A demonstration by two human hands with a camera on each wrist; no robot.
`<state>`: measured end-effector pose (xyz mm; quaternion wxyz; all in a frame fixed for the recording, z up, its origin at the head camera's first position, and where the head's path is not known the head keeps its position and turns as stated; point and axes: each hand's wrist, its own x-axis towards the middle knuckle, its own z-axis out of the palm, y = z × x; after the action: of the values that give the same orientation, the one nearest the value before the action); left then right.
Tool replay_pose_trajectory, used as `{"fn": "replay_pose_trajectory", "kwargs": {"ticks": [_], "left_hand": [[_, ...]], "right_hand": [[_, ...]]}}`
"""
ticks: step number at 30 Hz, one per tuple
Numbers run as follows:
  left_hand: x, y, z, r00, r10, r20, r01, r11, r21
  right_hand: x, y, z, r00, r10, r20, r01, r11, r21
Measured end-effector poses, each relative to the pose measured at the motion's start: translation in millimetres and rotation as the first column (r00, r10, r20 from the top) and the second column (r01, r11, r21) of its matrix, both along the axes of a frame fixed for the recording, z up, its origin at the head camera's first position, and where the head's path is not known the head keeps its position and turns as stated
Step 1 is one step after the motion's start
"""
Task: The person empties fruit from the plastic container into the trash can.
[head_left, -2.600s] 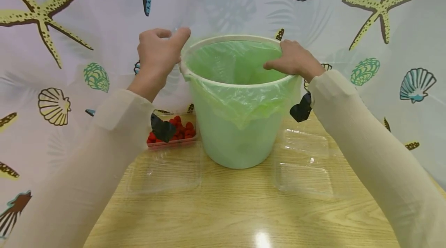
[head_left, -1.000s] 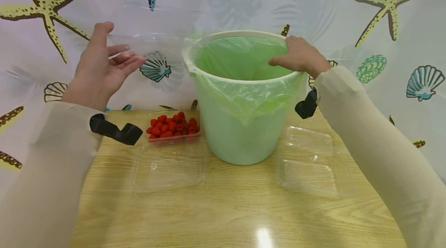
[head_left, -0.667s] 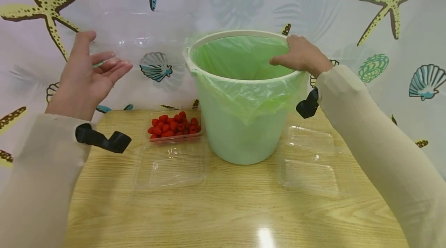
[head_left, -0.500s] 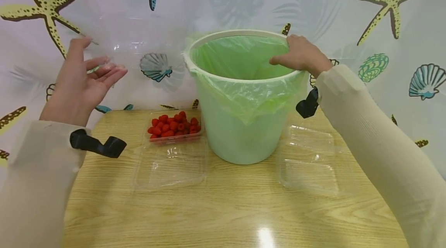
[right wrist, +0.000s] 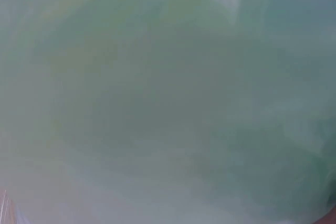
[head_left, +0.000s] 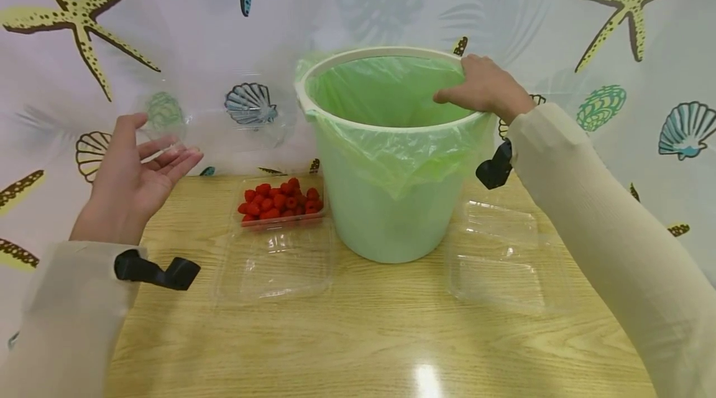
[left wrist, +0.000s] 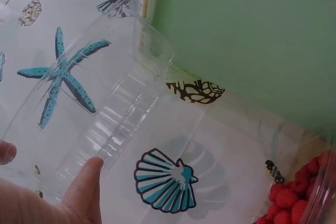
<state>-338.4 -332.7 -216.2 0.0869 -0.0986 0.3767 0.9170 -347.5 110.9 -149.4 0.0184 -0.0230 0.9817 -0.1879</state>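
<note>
My left hand pinches one end of a see-through plastic container, thumb on one side and fingers on the other. It is held up left of the bin, in front of the patterned backdrop. On the right, my right hand grips the rim of a pale green bin, its thumb over the inner side. A thin green bag lines the bin and folds down over the outside. The right wrist view shows only a blurred green surface.
Left of the bin, raspberries fill a clear tub, with its clear lid lying in front. Another clear plastic container lies right of the bin. All stand on a wooden table before a shell-print curtain.
My left hand has moved from the bin's left rim out to the left, then lower, carrying the clear container. My right hand has stayed on the bin's rim.
</note>
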Motion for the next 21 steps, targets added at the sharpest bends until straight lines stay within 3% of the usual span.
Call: {"fn": "replay_pose_trajectory", "kwargs": {"ticks": [12,17,21], "left_hand": [[19.9,-10,-28.8,1.000,-0.002,-0.011,0.002,0.999,0.050],[29.7,-7,-51.0,0.999,-0.036,-0.031,0.037,0.998,0.053],[36.3,-5,-71.2,0.999,-0.053,-0.009,0.053,0.999,-0.001]], "right_hand": [[0.5,0,-1.0,1.000,0.001,-0.009,-0.001,1.000,0.011],[0.5,0,0.3,1.000,-0.003,-0.015,0.003,1.000,0.008],[0.5,0,-0.3,1.000,-0.003,-0.014,0.003,1.000,-0.007]]}}
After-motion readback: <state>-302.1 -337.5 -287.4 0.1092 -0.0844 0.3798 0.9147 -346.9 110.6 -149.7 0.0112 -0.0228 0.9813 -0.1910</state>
